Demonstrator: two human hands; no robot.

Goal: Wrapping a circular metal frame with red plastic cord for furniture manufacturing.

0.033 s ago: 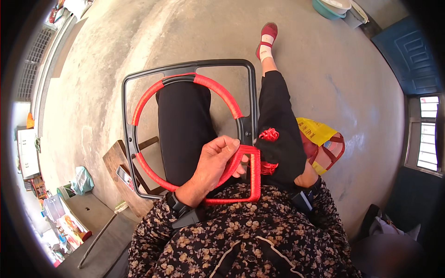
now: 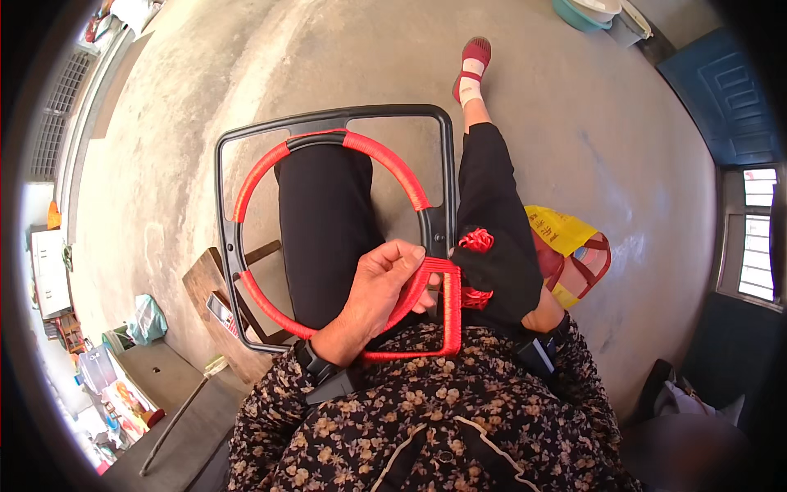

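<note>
A black square frame (image 2: 449,164) with a ring inside it rests over my lap, tilted toward me. Red cord or ribbon (image 2: 384,162) is wound tightly round much of the ring and round the near right corner. My left hand (image 2: 381,283) pinches the wrapped part near that corner, thumb on top and fingers curled beneath. Two loose red bunches (image 2: 476,239) of the same-looking material lie on my right thigh, just right of the frame. Of my right hand (image 2: 544,313) only the wrist end shows beside that thigh; its fingers are hidden.
A red-and-yellow bag (image 2: 586,266) stands on the floor right of my leg. At my left are a wooden stool (image 2: 205,283) with a phone-like object on it, a stick (image 2: 172,430) and a pale green plastic bag (image 2: 146,320). Basins (image 2: 578,18) sit far right.
</note>
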